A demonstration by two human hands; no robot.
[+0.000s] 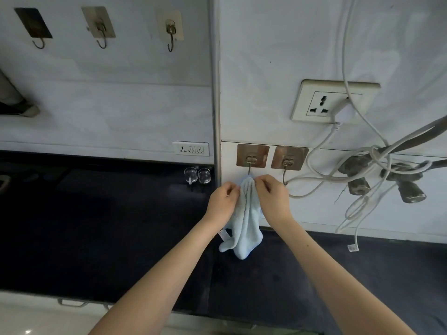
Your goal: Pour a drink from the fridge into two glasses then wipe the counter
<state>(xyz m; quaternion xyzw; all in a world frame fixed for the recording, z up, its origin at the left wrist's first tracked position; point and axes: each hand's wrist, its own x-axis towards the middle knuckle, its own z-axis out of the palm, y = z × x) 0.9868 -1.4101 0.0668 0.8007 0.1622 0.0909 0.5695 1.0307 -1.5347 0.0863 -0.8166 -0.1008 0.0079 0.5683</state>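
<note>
Upper wall hooks: I see three adhesive hooks (99, 27) in a row high on the left wall, nothing hanging on them.
Counter: the dark counter (96, 226) runs below the wall from the left edge to the right.
Small outlet: a white strip outlet (190, 148) sits low on the wall, just above the glasses.
Glasses: two clear glasses (197, 175) stand side by side, touching or nearly so, at the back of the counter against the wall; I cannot tell what they hold.
Left hand: my left hand (223, 204) pinches the cloth's top edge from the left, fingers curled on it.
Cloth: the light blue cloth (245, 228) hangs bunched from between both hands, its top right at the lower hook (251, 163); its bottom reaches the counter's back edge.
Right hand: my right hand (273, 199) grips the cloth's top from the right.
Second lower hook: it (287, 163) sits just beside the first.
Large outlet: a wall socket (335, 101) has a white plug in it, its cable (362, 155) looping down.
Taps: two metal tap handles (384, 180) stick out at the right, with the cable tangled over them.
</note>
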